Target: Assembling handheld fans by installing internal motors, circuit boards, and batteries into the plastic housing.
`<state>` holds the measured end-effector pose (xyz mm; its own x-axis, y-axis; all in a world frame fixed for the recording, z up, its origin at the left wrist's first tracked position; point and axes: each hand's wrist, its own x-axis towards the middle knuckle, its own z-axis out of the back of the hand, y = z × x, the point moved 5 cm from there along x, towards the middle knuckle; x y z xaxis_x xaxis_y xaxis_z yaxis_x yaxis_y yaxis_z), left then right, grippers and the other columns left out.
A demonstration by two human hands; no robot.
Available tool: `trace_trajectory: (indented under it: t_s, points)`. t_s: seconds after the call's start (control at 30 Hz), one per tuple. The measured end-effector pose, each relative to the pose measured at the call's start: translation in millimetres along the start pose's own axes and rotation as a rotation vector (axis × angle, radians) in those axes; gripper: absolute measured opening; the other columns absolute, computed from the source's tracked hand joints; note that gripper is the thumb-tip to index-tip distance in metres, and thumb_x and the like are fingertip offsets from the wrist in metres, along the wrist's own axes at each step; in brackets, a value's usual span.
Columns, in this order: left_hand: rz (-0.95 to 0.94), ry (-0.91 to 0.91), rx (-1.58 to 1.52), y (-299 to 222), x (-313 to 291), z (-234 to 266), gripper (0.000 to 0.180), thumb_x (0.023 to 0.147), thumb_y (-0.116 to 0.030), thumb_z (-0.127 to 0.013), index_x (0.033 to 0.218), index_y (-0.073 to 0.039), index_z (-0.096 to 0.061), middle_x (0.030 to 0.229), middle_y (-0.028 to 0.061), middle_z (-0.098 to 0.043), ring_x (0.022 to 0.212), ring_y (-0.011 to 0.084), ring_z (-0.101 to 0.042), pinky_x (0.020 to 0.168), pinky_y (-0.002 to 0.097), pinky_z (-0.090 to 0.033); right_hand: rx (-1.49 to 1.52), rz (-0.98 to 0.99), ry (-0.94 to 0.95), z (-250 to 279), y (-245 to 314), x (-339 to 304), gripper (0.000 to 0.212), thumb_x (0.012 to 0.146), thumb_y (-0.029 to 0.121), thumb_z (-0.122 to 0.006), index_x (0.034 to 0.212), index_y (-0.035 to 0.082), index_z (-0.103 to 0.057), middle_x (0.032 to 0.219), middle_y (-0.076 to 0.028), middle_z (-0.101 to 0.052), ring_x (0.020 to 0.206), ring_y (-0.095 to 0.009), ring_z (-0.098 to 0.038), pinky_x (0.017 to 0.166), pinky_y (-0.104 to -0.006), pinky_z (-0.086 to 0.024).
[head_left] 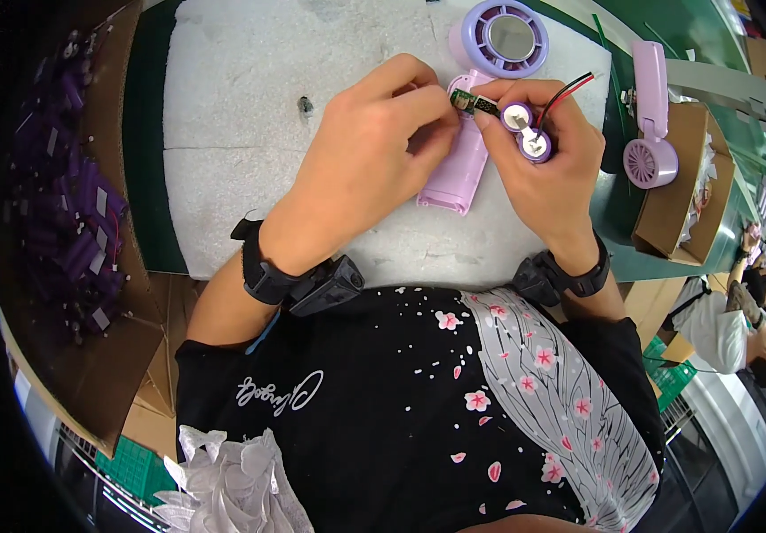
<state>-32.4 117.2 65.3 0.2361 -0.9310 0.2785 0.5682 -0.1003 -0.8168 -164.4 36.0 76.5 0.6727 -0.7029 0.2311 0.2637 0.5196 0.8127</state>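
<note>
A lilac handheld fan [459, 173] lies on the white foam sheet, its round purple fan head [501, 40] at the far end. Over its handle, my left hand [374, 151] is closed, with fingertips pinched at the left end of a small green circuit board [466, 101]. My right hand [547, 169] grips a battery pack [525, 131] of two purple cells joined by a metal strip at their ends. Its thumb and forefinger also reach the board's right end. Red and black wires [570, 87] stick out past the right fingers. My left fingertips are partly hidden.
A cardboard box [125, 355] of purple battery packs [90, 240] stands at the left. On the right, another lilac fan [650, 115] lies beside a small open carton [681, 191]. The foam sheet [232, 107] covers the green table. Other people are at far right.
</note>
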Motion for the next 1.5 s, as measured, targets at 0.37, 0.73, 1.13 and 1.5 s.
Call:
trace_trajectory:
  t_s: [0.37,0.73,1.13,1.5]
  points:
    - [0.200,0.150,-0.196,4,7,-8,0.046,0.070,0.006,-0.067,0.114,-0.005,-0.061,0.099,0.0058,-0.062,0.066,0.0099,-0.055,0.059,0.0236,-0.046,-0.210,0.136,0.039,-2,7,1,0.023,0.074,-0.003,-0.072,0.091,0.001,-0.058,0.089,-0.006,-0.067,0.071,-0.011,-0.059,0.063,-0.0231,-0.048]
    - [0.150,0.161,-0.192,5,7,-14,0.046,0.072,0.009,-0.060,0.117,-0.003,-0.062,0.112,0.0046,-0.061,0.066,0.0093,-0.052,0.060,0.0228,-0.045,-0.213,0.177,0.049,3,13,1,0.022,0.073,-0.002,-0.072,0.090,0.002,-0.059,0.086,-0.005,-0.067,0.067,-0.010,-0.059,0.061,-0.0224,-0.048]
    - [0.123,0.163,-0.182,3,7,-13,0.049,0.072,0.009,-0.060,0.118,-0.005,-0.062,0.113,0.0052,-0.062,0.066,0.0110,-0.054,0.062,0.0231,-0.046,-0.192,0.156,0.215,3,15,2,0.021,0.074,-0.003,-0.070,0.091,0.001,-0.058,0.086,-0.006,-0.066,0.070,-0.011,-0.060,0.063,-0.0225,-0.048]
    - [0.056,0.134,-0.175,-1,2,-12,0.053,0.070,0.007,-0.064,0.120,-0.008,-0.062,0.119,0.0063,-0.061,0.073,0.0116,-0.057,0.063,0.0226,-0.047,-0.164,0.256,0.099,13,9,-3,0.025,0.068,-0.006,-0.073,0.087,0.002,-0.057,0.090,-0.008,-0.067,0.074,-0.023,-0.062,0.065,-0.0297,-0.050]
